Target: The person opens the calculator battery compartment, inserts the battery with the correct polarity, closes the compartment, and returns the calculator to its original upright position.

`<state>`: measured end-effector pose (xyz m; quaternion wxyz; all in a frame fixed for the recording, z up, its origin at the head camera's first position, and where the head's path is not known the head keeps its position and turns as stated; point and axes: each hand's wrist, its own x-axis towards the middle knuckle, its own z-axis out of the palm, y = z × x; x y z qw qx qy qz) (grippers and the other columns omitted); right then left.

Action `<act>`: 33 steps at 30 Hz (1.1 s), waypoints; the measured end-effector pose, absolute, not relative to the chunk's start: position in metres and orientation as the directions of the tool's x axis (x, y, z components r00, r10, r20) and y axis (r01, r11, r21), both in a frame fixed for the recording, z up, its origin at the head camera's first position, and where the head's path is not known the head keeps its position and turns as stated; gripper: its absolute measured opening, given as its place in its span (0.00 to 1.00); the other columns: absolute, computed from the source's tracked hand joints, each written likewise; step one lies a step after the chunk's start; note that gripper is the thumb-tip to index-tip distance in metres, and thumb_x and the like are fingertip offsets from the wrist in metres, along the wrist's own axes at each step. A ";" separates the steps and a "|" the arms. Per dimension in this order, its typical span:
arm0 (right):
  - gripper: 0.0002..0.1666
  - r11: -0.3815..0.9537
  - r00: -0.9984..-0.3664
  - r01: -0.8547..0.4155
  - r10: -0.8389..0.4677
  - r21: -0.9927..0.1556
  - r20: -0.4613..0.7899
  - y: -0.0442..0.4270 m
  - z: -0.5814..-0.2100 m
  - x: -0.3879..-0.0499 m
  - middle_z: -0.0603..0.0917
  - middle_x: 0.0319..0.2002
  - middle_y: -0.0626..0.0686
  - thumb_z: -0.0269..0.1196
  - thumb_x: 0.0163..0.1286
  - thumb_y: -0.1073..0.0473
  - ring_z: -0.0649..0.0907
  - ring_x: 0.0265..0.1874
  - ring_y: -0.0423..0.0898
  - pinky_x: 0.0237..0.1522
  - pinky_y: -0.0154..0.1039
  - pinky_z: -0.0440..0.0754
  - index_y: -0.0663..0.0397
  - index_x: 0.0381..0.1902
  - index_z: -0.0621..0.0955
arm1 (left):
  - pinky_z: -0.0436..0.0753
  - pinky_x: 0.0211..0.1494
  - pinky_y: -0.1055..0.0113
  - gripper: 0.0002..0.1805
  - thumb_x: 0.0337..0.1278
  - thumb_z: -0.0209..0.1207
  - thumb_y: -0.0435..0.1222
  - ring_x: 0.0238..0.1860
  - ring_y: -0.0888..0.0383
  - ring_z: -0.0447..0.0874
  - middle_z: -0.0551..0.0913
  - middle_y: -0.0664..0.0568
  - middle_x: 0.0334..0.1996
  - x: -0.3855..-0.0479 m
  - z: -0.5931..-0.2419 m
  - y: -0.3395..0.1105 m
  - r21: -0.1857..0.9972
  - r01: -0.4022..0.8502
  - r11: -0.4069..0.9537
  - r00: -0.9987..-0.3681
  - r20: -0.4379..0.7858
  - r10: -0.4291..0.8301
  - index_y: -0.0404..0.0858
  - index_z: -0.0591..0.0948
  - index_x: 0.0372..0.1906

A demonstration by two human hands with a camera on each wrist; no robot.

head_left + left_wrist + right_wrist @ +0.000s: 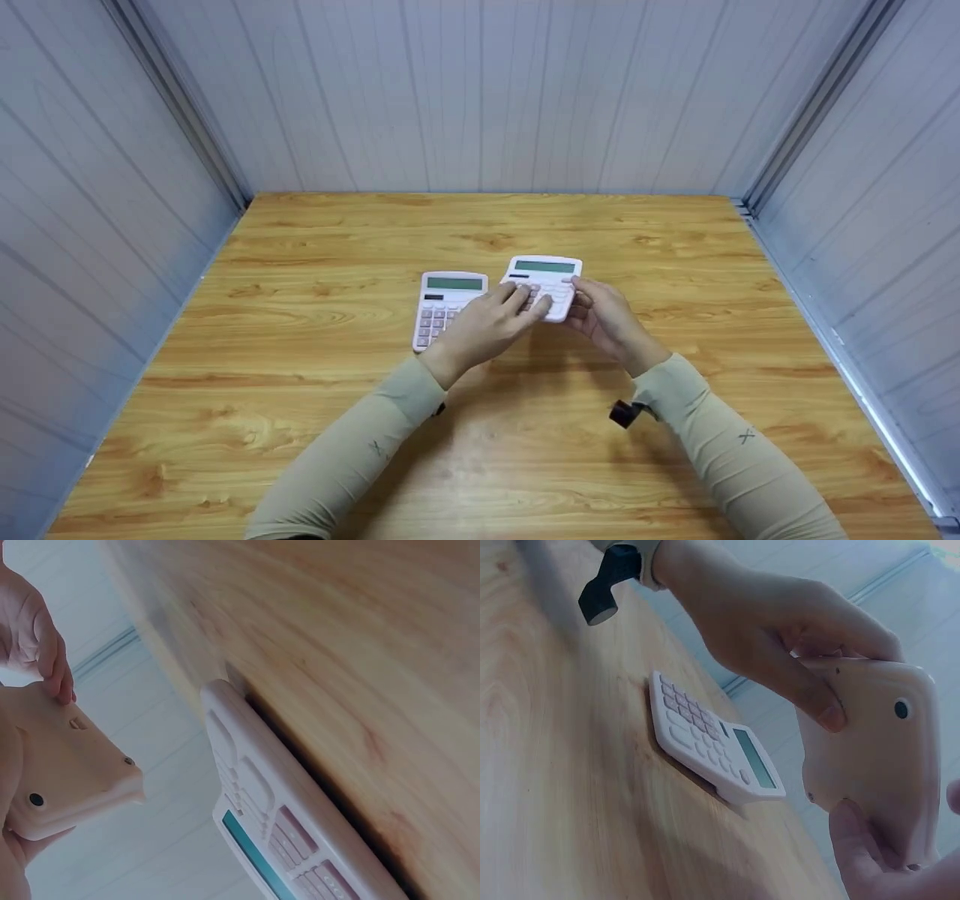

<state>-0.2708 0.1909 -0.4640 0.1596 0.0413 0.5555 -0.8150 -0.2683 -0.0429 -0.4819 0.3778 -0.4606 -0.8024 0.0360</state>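
Two white calculators with pinkish keys are in the head view. One calculator [545,267] is raised off the table, tipped, its back [877,757] visible in the right wrist view. My left hand [487,322] grips it from the left, fingers over its keys; in the right wrist view one digit lies against the back. My right hand [604,319] holds its right edge, thumb on the front and fingers underneath. The second calculator [454,283] lies face up on the table to the left, partly covered by my left hand and also close in the left wrist view.
The wood-grain table [315,420] is enclosed by pale panelled walls [480,97] at the back and both sides. A black wrist mount [624,413] hangs under the right sleeve.
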 end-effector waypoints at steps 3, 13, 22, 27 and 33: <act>0.21 -0.352 -0.939 0.327 -0.223 -0.877 -0.261 0.192 -0.466 -0.272 0.93 0.40 0.51 0.46 0.90 0.57 0.92 0.38 0.43 0.44 0.36 0.93 0.68 0.66 0.72 | 0.94 0.50 0.59 0.18 0.78 0.54 0.32 0.50 0.46 0.89 0.88 0.44 0.52 -0.268 -0.482 -0.043 -0.456 0.693 0.558 -0.265 0.558 0.786 0.44 0.78 0.66; 0.19 -0.385 -0.925 0.363 -0.258 -0.848 -0.279 0.197 -0.468 -0.272 0.93 0.42 0.55 0.44 0.87 0.63 0.93 0.41 0.46 0.47 0.38 0.94 0.70 0.65 0.71 | 0.93 0.56 0.55 0.19 0.79 0.56 0.36 0.51 0.44 0.89 0.87 0.43 0.54 -0.267 -0.483 -0.046 -0.588 0.631 0.506 -0.213 0.496 0.842 0.49 0.77 0.69; 0.17 -0.404 -0.930 0.351 -0.256 -0.845 -0.264 0.197 -0.469 -0.271 0.91 0.43 0.54 0.40 0.87 0.67 0.92 0.43 0.45 0.49 0.36 0.93 0.70 0.65 0.68 | 0.92 0.60 0.54 0.20 0.79 0.56 0.35 0.54 0.44 0.90 0.88 0.44 0.56 -0.266 -0.484 -0.048 -0.607 0.624 0.492 -0.196 0.488 0.850 0.50 0.77 0.68; 0.23 -0.377 -0.935 0.335 -0.246 -0.864 -0.255 0.198 -0.471 -0.272 0.90 0.44 0.52 0.40 0.87 0.67 0.91 0.44 0.43 0.49 0.35 0.92 0.72 0.73 0.64 | 0.92 0.62 0.55 0.21 0.77 0.56 0.34 0.56 0.44 0.89 0.87 0.45 0.58 -0.266 -0.484 -0.047 -0.588 0.640 0.495 -0.222 0.475 0.851 0.51 0.78 0.69; 0.17 -0.401 -0.940 0.330 -0.226 -0.854 -0.257 0.203 -0.474 -0.276 0.90 0.43 0.51 0.42 0.86 0.68 0.91 0.44 0.43 0.49 0.35 0.92 0.65 0.67 0.68 | 0.88 0.68 0.58 0.18 0.77 0.60 0.36 0.59 0.48 0.88 0.88 0.47 0.59 -0.267 -0.481 -0.046 -0.466 0.716 0.519 -0.285 0.483 0.828 0.46 0.80 0.67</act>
